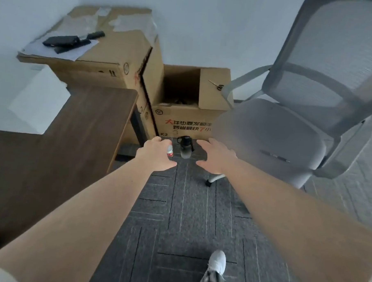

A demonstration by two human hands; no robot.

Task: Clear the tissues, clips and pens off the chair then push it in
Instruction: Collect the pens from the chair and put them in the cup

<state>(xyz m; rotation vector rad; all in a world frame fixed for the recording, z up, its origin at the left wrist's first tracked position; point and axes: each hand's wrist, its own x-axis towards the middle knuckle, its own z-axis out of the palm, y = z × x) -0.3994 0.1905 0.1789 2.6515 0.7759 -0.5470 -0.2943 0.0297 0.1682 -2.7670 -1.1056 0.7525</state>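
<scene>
A grey office chair [273,132] with a mesh back stands at the right, turned away from the dark wooden desk [59,148]. On its seat, near the right side, lie thin dark pens [275,155]; no tissues or clips are discernible. My left hand [156,155] and my right hand [215,156] are stretched out in front of me, both open and holding nothing. My right hand hovers just left of the seat's front edge. My left hand is over the floor beside the desk's corner.
Stacked cardboard boxes [181,121] stand against the wall behind the desk; scissors [215,85] rest on an open flap. A small bottle [170,151] and a dark water bottle [185,148] stand on the grey carpet between my hands. My shoe [217,264] is below.
</scene>
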